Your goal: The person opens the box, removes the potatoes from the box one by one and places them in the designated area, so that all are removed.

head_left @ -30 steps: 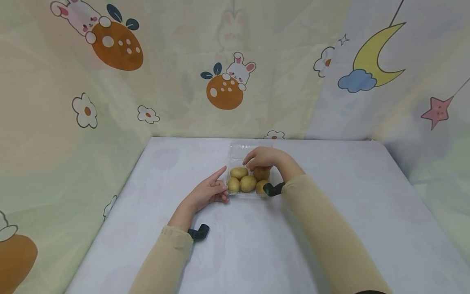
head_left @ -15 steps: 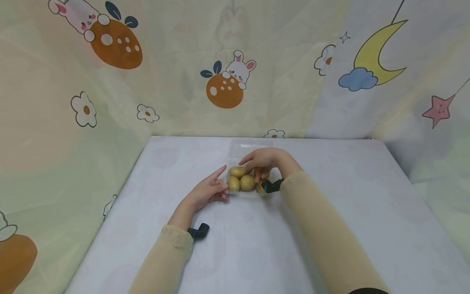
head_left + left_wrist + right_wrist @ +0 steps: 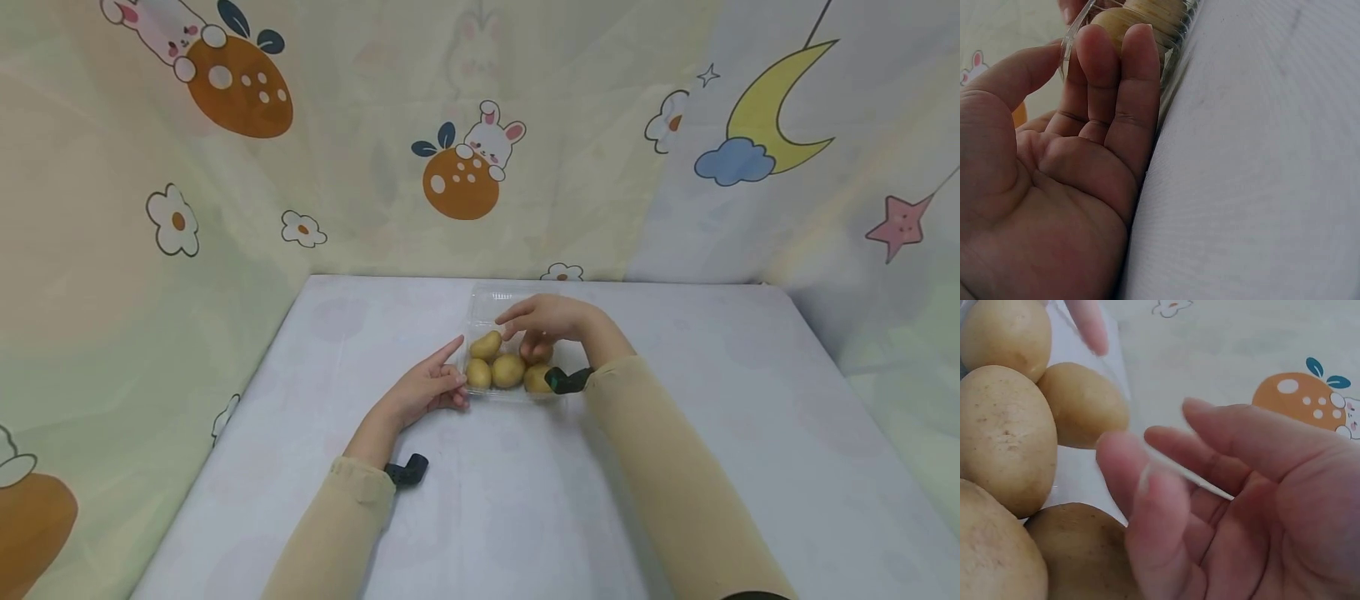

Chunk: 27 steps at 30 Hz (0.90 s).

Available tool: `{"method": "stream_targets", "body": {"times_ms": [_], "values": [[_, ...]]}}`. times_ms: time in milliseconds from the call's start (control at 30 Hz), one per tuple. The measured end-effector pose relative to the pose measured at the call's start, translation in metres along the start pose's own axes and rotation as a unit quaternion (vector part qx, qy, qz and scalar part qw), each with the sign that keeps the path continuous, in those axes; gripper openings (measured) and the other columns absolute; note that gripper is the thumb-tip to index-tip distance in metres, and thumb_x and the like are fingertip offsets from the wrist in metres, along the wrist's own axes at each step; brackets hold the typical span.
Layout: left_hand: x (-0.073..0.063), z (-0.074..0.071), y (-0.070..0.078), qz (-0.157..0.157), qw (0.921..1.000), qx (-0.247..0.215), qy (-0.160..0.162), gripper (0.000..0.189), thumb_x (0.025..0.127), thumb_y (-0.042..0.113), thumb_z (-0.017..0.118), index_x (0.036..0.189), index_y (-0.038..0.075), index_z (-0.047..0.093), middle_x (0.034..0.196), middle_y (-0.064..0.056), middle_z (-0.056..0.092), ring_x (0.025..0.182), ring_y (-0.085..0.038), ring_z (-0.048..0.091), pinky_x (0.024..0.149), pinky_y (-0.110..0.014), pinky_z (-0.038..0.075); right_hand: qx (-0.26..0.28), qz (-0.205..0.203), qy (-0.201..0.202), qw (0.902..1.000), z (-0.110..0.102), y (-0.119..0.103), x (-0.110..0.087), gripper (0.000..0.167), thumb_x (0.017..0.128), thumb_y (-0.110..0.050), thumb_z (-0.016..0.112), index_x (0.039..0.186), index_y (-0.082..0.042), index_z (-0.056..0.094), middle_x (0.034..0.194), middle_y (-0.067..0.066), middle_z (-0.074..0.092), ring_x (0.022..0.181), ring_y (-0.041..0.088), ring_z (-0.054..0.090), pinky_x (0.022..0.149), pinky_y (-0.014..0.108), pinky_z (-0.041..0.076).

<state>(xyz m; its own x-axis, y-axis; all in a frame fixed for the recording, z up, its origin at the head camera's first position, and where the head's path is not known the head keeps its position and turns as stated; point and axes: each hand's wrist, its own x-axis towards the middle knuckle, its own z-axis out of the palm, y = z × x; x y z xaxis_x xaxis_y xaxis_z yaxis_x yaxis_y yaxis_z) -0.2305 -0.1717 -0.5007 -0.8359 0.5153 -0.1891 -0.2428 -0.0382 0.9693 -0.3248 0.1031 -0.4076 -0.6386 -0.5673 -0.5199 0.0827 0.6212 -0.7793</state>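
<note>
A clear plastic box [image 3: 517, 398] full of several potatoes [image 3: 508, 371] sits toward the back of the table, its lid folded back. My left hand [image 3: 423, 390] holds the box's left rim. The left wrist view shows the thumb on the rim and the other fingers [image 3: 1141, 81] against the outer wall. Over the box's right back part hovers my right hand [image 3: 551, 321], its fingers loosely bent with nothing between them. In the right wrist view its fingertips [image 3: 1163, 500] are close to a darker potato [image 3: 1079, 550], which the hand partly covers in the head view.
The white-covered table [image 3: 465, 500] ends at a patterned cloth backdrop [image 3: 360, 167] just behind the lid [image 3: 495, 300]. Cloth also rises along both sides. A small black wrist camera [image 3: 408, 472] sits on each wrist.
My right hand dipped left over the back-left potato, then drew back up and right. That potato now lies tilted instead of level. The left hand keeps its hold on the rim.
</note>
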Motion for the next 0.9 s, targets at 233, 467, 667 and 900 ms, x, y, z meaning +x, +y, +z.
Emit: {"method": "stream_targets", "body": {"times_ms": [233,467,667,900], "values": [[0.0,0.0,-0.001,0.001,1.0,0.007,-0.002,0.079,0.097,0.016,0.062,0.159,0.032,0.016,0.084,-0.002,0.065,0.077,-0.017,0.069,0.086,-0.042,0.059,0.015,0.011,-0.01,0.9998,0.004,0.0,0.003,0.037,0.098,-0.023,0.061,0.134,-0.019,0.06,0.113,0.011,0.068,0.063,0.014,0.06,0.059,0.024,0.051],[0.0,0.001,0.002,0.0,1.0,0.001,0.0,0.08,0.096,0.017,0.065,0.158,0.034,0.018,0.083,-0.003,0.064,0.076,-0.018,0.068,0.087,-0.043,0.059,-0.032,0.004,-0.001,0.9995,0.008,-0.002,0.007,0.037,0.098,-0.019,0.058,0.134,-0.022,0.06,0.103,0.007,0.07,0.06,0.012,0.058,0.055,0.022,0.048],[0.0,0.0,0.001,-0.001,1.0,0.002,0.001,0.08,0.096,0.016,0.065,0.158,0.033,0.018,0.083,-0.003,0.063,0.075,-0.017,0.068,0.086,-0.043,0.059,-0.09,-0.018,0.019,0.9956,0.014,-0.004,0.013,0.042,0.092,-0.012,0.066,0.133,-0.023,0.061,0.091,0.005,0.068,0.055,0.011,0.053,0.052,0.022,0.042],[0.0,-0.001,0.001,-0.004,1.0,-0.001,0.003,0.08,0.096,0.016,0.065,0.158,0.033,0.018,0.084,-0.004,0.063,0.075,-0.018,0.068,0.086,-0.043,0.059,-0.198,-0.048,0.086,0.9752,0.022,-0.012,0.015,0.038,0.085,-0.014,0.074,0.122,-0.023,0.069,0.095,0.002,0.066,0.082,0.017,0.058,0.075,0.029,0.048]]}}
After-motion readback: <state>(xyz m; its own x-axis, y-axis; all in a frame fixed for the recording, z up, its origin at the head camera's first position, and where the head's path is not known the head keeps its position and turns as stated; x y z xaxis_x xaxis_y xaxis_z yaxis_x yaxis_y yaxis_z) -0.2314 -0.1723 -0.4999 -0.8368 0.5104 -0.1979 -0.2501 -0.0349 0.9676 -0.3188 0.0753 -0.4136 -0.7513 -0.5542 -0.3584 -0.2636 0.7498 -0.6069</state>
